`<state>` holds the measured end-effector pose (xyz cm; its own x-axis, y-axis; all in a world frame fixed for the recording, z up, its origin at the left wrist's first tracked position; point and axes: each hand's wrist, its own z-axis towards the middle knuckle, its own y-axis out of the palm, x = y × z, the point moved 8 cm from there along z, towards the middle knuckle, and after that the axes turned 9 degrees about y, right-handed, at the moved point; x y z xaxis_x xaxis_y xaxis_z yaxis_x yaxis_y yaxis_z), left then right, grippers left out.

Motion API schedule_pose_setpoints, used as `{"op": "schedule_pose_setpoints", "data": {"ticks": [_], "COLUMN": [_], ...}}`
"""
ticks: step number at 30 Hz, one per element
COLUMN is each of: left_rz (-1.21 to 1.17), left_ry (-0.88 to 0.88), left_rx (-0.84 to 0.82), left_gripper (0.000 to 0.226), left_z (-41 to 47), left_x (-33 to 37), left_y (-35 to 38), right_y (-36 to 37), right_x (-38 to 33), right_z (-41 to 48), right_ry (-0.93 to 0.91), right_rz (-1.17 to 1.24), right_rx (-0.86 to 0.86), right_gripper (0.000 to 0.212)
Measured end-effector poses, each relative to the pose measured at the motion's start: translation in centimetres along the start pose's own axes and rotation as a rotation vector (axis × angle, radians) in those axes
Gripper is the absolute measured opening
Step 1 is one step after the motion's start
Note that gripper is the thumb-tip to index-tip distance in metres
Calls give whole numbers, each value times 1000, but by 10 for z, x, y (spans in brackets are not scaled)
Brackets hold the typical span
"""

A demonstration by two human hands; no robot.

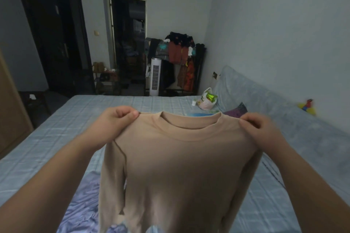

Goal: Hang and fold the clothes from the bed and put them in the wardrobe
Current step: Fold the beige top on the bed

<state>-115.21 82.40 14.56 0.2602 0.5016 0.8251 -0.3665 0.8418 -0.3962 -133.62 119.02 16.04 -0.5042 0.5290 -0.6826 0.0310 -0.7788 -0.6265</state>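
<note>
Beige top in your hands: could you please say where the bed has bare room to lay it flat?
Bare bed lies between the left hand and the far edge, and along the left side. Crowded: plastic bag and purple cloth far right, crumpled lilac sheet below.

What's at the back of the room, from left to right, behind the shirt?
Behind the shirt: dark door, open doorway, clothes rack, plastic bag, colourful toy.
</note>
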Motion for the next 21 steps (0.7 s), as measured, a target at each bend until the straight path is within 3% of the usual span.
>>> {"op": "schedule_pose_setpoints", "data": {"ticks": [3, 7, 12, 21], "left_rz": [90, 225, 340, 690], "left_ry": [25, 17, -35, -214], "left_rx": [48, 170, 207, 62], "left_gripper": [21, 19, 21, 16], "left_z": [12, 34, 77, 155], "left_x": [-8, -28, -73, -208], "left_y": [17, 30, 80, 194], "right_y": [-15, -16, 1, 97], "right_x": [21, 44, 105, 274], "right_z": [4, 22, 61, 173], "right_ry": [-15, -12, -10, 76], "right_rz": [-287, -444, -459, -447], "right_rx": [88, 103, 121, -135], "right_gripper": [16, 19, 17, 28]}}
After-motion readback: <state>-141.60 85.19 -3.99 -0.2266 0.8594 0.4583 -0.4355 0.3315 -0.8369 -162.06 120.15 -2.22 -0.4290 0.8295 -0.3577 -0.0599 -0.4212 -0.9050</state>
